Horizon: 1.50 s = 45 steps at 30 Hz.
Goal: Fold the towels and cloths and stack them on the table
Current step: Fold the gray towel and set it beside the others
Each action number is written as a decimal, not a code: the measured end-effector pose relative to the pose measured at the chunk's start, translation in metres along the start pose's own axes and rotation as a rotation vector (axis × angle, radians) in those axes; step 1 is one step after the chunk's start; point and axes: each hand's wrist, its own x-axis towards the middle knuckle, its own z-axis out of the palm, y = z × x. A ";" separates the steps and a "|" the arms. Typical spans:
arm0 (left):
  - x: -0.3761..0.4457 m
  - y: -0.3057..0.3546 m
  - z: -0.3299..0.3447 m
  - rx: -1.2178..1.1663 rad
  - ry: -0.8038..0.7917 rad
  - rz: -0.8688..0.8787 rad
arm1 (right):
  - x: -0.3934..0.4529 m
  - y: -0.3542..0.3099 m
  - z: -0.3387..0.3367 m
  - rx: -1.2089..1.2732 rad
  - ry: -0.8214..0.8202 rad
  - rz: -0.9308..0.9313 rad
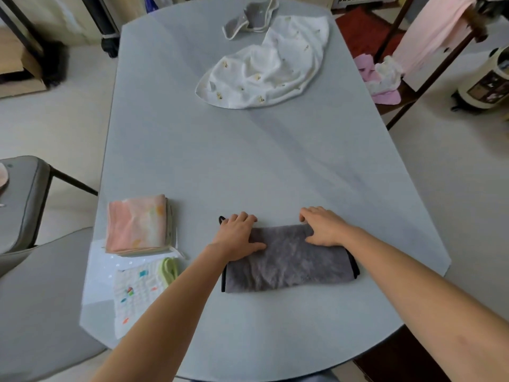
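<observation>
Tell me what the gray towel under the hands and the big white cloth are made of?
The gray towel looks like plush microfiber or terry: its surface is fuzzy and mottled, with a dark bound edge. The white cloth seems to be thin cotton, maybe muslin: it lies in soft, fine crumples and carries small printed shapes. Neither can be told for certain from the picture.
</observation>
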 end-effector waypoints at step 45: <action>0.013 0.011 0.059 0.198 0.204 0.215 | 0.010 -0.010 0.080 -0.090 0.520 0.004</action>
